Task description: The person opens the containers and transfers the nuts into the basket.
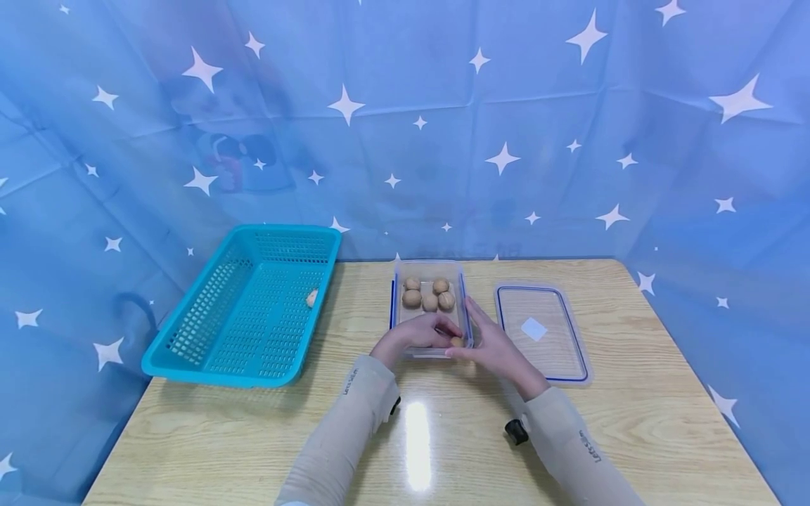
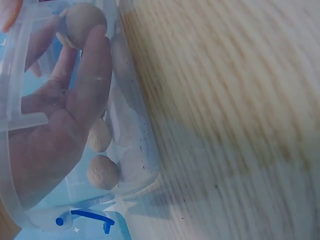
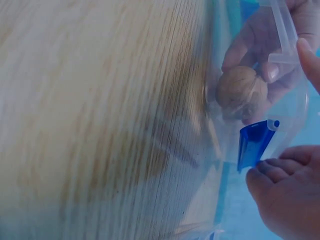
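Note:
In the head view, a clear plastic food container (image 1: 432,267) with blue clips stands at the table's middle, several walnuts (image 1: 412,299) along its far part. My left hand (image 1: 425,332) reaches inside and holds a walnut (image 3: 241,89) by the near right corner; the left wrist view shows fingers curved round it through the clear wall. My right hand (image 1: 496,348) grips that same corner from outside. Its thumb lies at the near rim and its bent fingers touch a blue clip (image 3: 255,142) on the side wall.
A turquoise plastic basket (image 1: 237,376) stands at the left, with a pale round thing (image 1: 312,298) partly visible against its right wall. The container's clear lid (image 1: 544,355), with a blue seal, lies at the right. A starry blue curtain (image 1: 430,176) hangs behind the table.

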A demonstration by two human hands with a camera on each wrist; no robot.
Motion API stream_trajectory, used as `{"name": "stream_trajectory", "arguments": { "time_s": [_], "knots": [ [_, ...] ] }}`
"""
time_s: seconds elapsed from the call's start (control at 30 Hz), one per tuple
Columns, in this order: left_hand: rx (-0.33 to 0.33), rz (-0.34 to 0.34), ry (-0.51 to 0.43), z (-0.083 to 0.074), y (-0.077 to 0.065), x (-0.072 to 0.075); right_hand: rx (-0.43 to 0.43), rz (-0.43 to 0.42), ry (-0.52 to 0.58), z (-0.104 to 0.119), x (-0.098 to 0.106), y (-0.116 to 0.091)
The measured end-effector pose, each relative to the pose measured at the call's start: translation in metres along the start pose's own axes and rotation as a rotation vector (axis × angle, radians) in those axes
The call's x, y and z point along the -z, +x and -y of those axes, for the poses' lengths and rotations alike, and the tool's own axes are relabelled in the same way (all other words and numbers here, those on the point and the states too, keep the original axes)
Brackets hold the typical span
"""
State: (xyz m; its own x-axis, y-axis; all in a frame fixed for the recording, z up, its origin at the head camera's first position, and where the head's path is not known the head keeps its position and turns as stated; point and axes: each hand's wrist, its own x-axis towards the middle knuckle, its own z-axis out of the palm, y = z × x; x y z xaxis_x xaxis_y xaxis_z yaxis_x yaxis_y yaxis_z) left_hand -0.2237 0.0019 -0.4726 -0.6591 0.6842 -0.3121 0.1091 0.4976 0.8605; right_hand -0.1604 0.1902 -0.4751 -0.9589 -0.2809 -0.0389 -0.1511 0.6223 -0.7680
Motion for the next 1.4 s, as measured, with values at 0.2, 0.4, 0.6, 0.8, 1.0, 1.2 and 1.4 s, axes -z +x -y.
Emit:
{"name": "stream_trajectory", "arguments": {
  "time_s": [0.2, 0.4, 0.6, 0.8, 1.0, 1.2, 1.4],
  "knots": [
    [0.021, -0.046, -0.03, 0.0001, -0.0009, -0.0004, -0.005, 0.004, 0.0, -0.0001, -0.0004, -0.0003],
    [0.036, -0.104, -0.12, 0.0013, -0.0002, -0.0016, 0.018, 0.0, 0.027, 0.0, -0.0008, -0.0008],
    [0.004, -0.172, -0.219, 0.0011, 0.0012, -0.0014, 0.022, 0.002, 0.033, 0.0005, -0.0009, -0.0012],
    [-0.022, -0.242, -0.244, 0.0007, 0.0006, -0.0013, 0.018, 0.002, 0.03, 0.0006, -0.0003, -0.0011],
    [-0.034, -0.319, -0.279, -0.0001, 0.0008, -0.0002, 0.013, -0.002, 0.01, 0.0017, 0.0007, -0.0011],
    [-0.071, -0.352, -0.321, -0.0006, 0.0013, -0.0003, 0.005, 0.001, 0.009, 0.0022, 0.0004, -0.0008],
    [-0.097, -0.378, -0.389, -0.0006, 0.0009, 0.0004, -0.004, 0.005, 0.016, 0.0013, -0.0002, 0.0001]
  ]
}}
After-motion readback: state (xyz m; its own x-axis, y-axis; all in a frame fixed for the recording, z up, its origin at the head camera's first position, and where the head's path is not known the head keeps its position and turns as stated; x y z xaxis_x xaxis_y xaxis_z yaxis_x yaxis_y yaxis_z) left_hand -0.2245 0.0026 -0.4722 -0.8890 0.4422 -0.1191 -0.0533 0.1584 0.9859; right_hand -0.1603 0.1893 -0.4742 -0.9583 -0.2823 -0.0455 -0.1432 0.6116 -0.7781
